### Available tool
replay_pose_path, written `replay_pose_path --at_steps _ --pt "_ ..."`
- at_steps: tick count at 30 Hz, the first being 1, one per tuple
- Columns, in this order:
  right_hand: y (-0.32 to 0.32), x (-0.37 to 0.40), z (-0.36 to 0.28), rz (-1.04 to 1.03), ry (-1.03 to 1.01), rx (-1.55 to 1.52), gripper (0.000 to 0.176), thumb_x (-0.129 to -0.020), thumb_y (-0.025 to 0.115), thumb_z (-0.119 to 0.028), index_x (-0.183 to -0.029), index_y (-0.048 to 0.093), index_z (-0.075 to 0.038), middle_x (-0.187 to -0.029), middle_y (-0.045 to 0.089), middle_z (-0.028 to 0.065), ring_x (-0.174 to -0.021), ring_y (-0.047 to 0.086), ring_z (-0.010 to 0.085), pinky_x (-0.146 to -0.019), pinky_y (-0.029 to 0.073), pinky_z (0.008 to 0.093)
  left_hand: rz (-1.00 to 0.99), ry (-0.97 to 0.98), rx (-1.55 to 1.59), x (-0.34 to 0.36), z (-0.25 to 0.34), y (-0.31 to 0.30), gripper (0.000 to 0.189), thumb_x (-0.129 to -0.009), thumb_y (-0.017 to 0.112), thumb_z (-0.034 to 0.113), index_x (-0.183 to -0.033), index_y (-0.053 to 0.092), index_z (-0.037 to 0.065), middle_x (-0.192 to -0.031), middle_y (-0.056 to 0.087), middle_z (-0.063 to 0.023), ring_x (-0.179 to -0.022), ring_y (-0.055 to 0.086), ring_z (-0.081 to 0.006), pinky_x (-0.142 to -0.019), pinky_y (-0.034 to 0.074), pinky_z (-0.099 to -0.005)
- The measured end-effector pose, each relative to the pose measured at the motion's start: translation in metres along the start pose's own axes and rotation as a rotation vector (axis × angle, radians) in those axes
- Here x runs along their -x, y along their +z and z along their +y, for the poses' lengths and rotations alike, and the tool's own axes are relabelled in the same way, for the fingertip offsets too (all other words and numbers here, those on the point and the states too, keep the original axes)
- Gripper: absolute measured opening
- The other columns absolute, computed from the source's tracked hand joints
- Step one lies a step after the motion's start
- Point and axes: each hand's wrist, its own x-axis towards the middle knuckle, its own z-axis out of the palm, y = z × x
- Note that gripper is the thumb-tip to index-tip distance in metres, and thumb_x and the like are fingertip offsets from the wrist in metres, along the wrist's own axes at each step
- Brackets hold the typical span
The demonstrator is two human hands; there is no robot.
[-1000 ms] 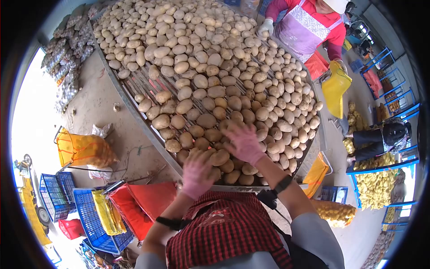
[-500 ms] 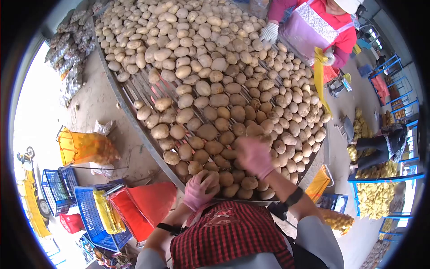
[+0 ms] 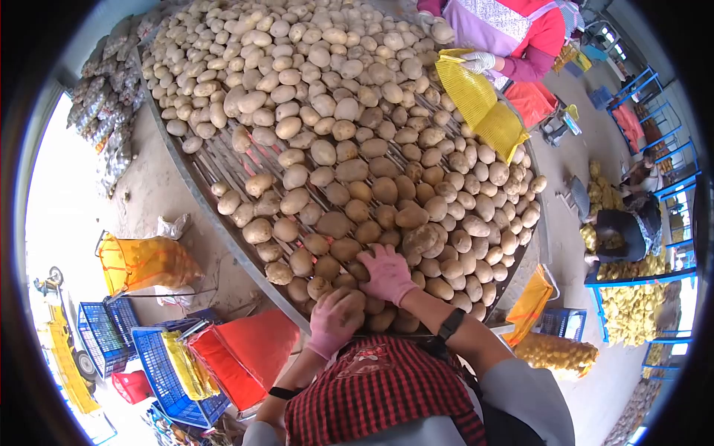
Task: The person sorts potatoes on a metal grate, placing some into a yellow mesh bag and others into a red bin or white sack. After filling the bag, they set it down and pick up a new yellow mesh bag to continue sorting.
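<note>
Potatoes cover a slatted sorting table in front of me. My left hand, in a pink glove, is at the table's near edge with its fingers curled round a potato. Just right of it and a bit farther in, my right hand, also pink-gloved, lies on the potatoes with its fingers spread. Its fingertips touch potatoes, and the palm hides those beneath it. A larger dark potato lies just beyond the right hand.
Across the table, a co-worker's white-gloved hand holds a yellow mesh bag over the potatoes. The table's metal rim runs along the left. Beside it stand a red sack, blue crates and an orange bag. Filled bags lie at right.
My right hand has moved left and nearer to me, down onto the potatoes. The left hand still grips at the near edge. The co-worker's yellow bag has spread out over the table.
</note>
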Motion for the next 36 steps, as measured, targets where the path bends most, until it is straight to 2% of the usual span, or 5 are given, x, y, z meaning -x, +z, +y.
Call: replay_pose_path --at_steps 7,12,15,19,36 --pt "-0.028 0.011 -0.031 0.020 0.003 -1.031 0.069 -0.076 0.074 -0.038 -0.132 0.047 -0.008 -0.125 0.054 0.0210 -0.114 0.054 0.0365 -0.099 0.044 0.0419 0.179 -0.560 1.598 -0.027 -0.029 0.012 0.037 -0.084 0.062 0.018 -0.116 0.057 0.002 -0.107 0.061 -0.0087 -0.111 0.054 -0.0216 -0.102 0.039 -0.0407" --pt "-0.051 0.011 -0.015 0.232 -0.069 -0.417 0.041 -0.084 0.062 -0.028 -0.120 0.058 -0.009 -0.116 0.061 0.0148 -0.110 0.058 0.0302 -0.093 0.045 0.0414 0.487 -0.926 3.272 -0.033 -0.016 -0.027 0.044 -0.094 0.045 0.046 -0.123 0.049 0.012 -0.120 0.052 -0.0088 -0.111 0.050 -0.0272 -0.101 0.037 -0.0468" --pt "-0.016 -0.012 0.037 0.259 -0.101 0.338 0.028 -0.081 0.061 -0.024 -0.106 0.060 -0.011 -0.099 0.063 0.0103 -0.098 0.060 0.0247 -0.086 0.042 0.0413 0.075 -0.444 2.224 -0.020 -0.027 -0.022 0.053 -0.097 0.032 0.054 -0.131 0.049 0.017 -0.138 0.045 -0.0045 -0.130 0.040 -0.0259 -0.112 0.023 -0.0486" --pt "-0.004 -0.030 0.050 0.263 -0.163 0.628 0.023 -0.077 0.061 -0.022 -0.098 0.059 -0.013 -0.089 0.061 0.0063 -0.091 0.059 0.0205 -0.082 0.039 0.0392 0.153 -0.470 2.214 -0.023 -0.019 -0.022 0.055 -0.097 0.029 0.058 -0.130 0.050 0.019 -0.136 0.047 -0.0038 -0.130 0.040 -0.0258 -0.111 0.025 -0.0527" --pt "-0.078 -0.019 -0.097 0.171 -0.826 -0.544 0.029 -0.080 0.068 -0.026 -0.104 0.062 -0.010 -0.100 0.061 0.0116 -0.094 0.058 0.0292 -0.088 0.043 0.0420 0.561 -0.702 2.182 -0.019 0.000 -0.051 0.062 -0.096 0.039 0.057 -0.134 0.048 0.009 -0.131 0.052 -0.0110 -0.123 0.049 -0.0277 -0.106 0.038 -0.0448"
